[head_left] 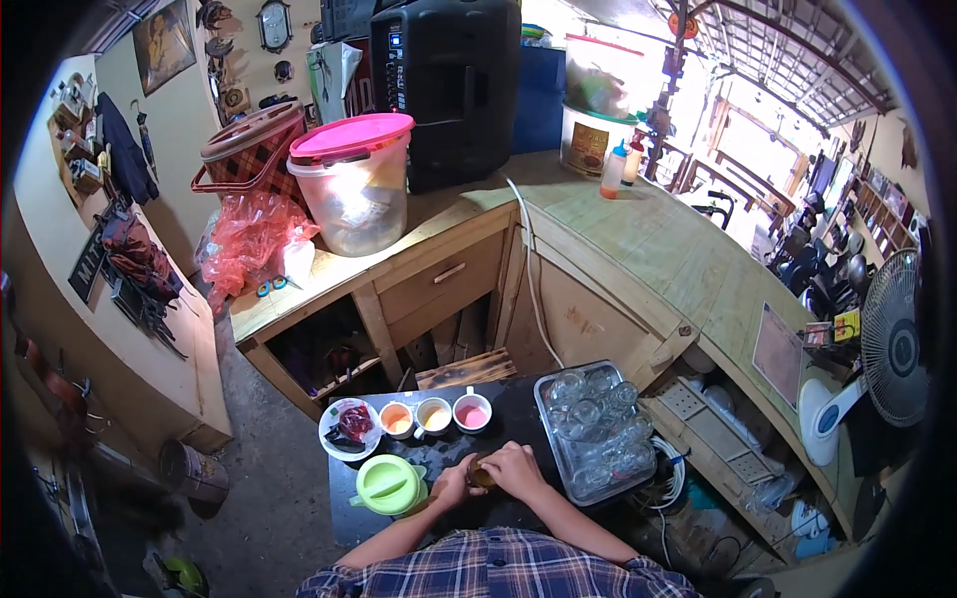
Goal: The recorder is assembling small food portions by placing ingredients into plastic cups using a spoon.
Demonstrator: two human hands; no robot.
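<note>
While both hands are working close together at the near side of the black table (513, 404), the brown glass (483, 478) is sitting directly between them. The left hand (452, 486) is bending its fingers around the left side of the glass and appears to be clamping it. The right hand (513, 468) is reaching over from the right, its fingers curling at the upper side; whether they are gripping or only touching, the view is not showing. Relative to the left hand, the glass is lying just to the right; relative to the right hand, just to the left. Neither hand is clearly nearer. Because the fingers are covering much of the glass, its long axis cannot be told. To the left, the green jug (387, 485) is standing near the left hand; to the right, the clear tray (610, 492) is holding glass mugs (588, 417).
</note>
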